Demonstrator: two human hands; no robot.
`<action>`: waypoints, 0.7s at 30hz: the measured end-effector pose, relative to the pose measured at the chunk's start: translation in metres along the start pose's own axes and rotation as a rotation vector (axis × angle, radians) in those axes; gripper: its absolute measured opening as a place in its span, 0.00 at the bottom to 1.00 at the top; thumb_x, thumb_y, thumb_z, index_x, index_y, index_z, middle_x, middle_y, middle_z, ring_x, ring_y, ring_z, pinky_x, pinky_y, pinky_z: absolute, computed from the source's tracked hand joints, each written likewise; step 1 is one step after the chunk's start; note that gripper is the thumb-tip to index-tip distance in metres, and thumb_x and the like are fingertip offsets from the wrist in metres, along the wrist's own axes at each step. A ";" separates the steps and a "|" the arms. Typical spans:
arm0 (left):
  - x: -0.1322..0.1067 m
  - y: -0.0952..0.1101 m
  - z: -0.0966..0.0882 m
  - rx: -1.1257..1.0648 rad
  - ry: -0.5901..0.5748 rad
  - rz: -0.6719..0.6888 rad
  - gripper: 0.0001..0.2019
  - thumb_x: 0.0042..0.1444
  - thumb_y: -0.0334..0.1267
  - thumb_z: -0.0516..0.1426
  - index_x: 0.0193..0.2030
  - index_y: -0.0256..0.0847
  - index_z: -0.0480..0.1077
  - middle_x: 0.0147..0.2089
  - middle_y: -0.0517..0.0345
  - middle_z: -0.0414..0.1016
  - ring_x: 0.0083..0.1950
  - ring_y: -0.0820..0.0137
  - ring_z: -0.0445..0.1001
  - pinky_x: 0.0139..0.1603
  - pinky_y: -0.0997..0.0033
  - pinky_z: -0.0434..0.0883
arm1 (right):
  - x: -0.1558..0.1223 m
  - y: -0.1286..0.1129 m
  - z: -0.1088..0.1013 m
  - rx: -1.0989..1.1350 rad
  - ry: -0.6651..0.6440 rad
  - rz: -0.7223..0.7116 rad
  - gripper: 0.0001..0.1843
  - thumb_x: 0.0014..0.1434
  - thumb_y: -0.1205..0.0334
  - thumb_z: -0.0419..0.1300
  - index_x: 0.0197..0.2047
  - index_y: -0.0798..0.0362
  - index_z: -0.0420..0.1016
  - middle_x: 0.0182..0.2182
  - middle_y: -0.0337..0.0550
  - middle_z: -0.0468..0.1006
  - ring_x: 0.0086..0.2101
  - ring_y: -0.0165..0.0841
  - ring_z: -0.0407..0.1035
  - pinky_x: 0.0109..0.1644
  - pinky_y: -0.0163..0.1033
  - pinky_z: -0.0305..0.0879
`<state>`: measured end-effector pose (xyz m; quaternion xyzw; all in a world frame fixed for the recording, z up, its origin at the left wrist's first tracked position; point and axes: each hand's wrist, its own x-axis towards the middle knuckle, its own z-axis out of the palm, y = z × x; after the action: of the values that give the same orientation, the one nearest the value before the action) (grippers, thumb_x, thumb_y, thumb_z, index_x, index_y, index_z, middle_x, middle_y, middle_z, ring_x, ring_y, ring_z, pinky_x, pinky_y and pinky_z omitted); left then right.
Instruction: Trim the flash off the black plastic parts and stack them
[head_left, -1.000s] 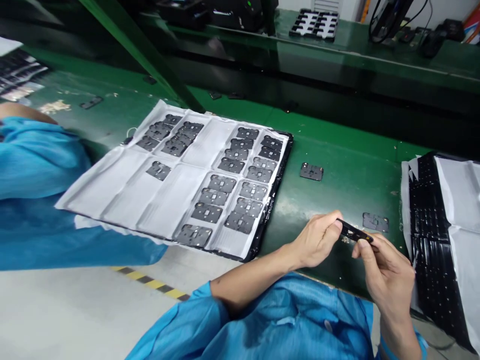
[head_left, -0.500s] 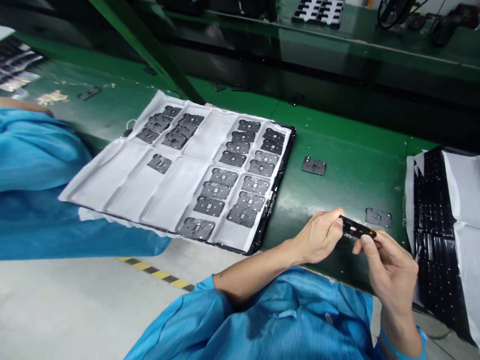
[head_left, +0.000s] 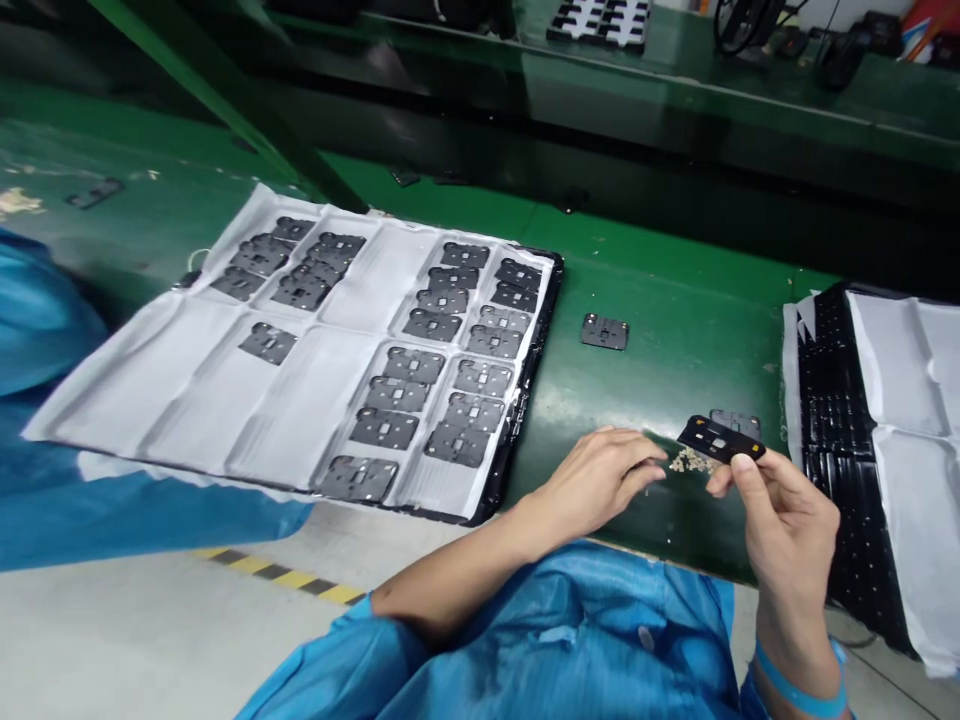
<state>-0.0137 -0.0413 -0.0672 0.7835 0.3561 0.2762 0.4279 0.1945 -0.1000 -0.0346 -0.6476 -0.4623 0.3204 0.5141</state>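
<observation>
My right hand (head_left: 784,510) pinches a thin black plate (head_left: 720,438) by its near right end, thumb on top. The plate has small yellow spots near its ends and a slot in the middle. To its left is my left hand (head_left: 607,475), apart from the plate. Its fingers and thumb are bent together in a pinch; anything between them is too small to make out. A small pile of beige bits (head_left: 691,461) lies between the hands on the green table (head_left: 600,390). Partly behind the held plate lies another dark plate (head_left: 735,421).
One dark plate (head_left: 605,331) lies farther back. At left, a white-lined tray (head_left: 315,385) has several dark plates in its compartments. Black trays with white lining (head_left: 911,370) stand at right. A co-worker's blue sleeve (head_left: 45,320) is at far left; a green post (head_left: 225,100) slants behind.
My left hand has let go of the plate's left end and moved left. The plate stays in my right hand, now tilted to show more of its face. The view has shifted slightly right.
</observation>
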 end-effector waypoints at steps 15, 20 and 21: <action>0.028 0.025 0.011 -0.625 0.290 -0.144 0.10 0.66 0.31 0.58 0.47 0.36 0.82 0.43 0.51 0.81 0.41 0.69 0.78 0.44 0.71 0.73 | -0.012 -0.002 0.014 -0.047 -0.001 0.001 0.12 0.69 0.52 0.70 0.45 0.52 0.88 0.27 0.40 0.87 0.26 0.34 0.82 0.36 0.34 0.82; 0.027 0.022 0.011 -0.686 0.296 -0.155 0.10 0.67 0.35 0.59 0.46 0.36 0.82 0.41 0.53 0.80 0.38 0.72 0.75 0.40 0.74 0.71 | -0.014 0.000 0.015 -0.067 0.002 -0.011 0.11 0.69 0.52 0.70 0.44 0.52 0.87 0.27 0.40 0.87 0.26 0.34 0.82 0.36 0.34 0.82; 0.026 0.022 0.011 -0.697 0.296 -0.151 0.10 0.67 0.36 0.59 0.46 0.36 0.82 0.41 0.53 0.80 0.37 0.73 0.75 0.40 0.74 0.71 | -0.014 0.000 0.015 -0.064 0.001 -0.009 0.11 0.69 0.53 0.70 0.45 0.52 0.87 0.27 0.40 0.88 0.26 0.34 0.82 0.36 0.34 0.82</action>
<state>0.0171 -0.0337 -0.0503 0.5144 0.3555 0.4584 0.6316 0.1760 -0.1070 -0.0394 -0.6620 -0.4748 0.3026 0.4948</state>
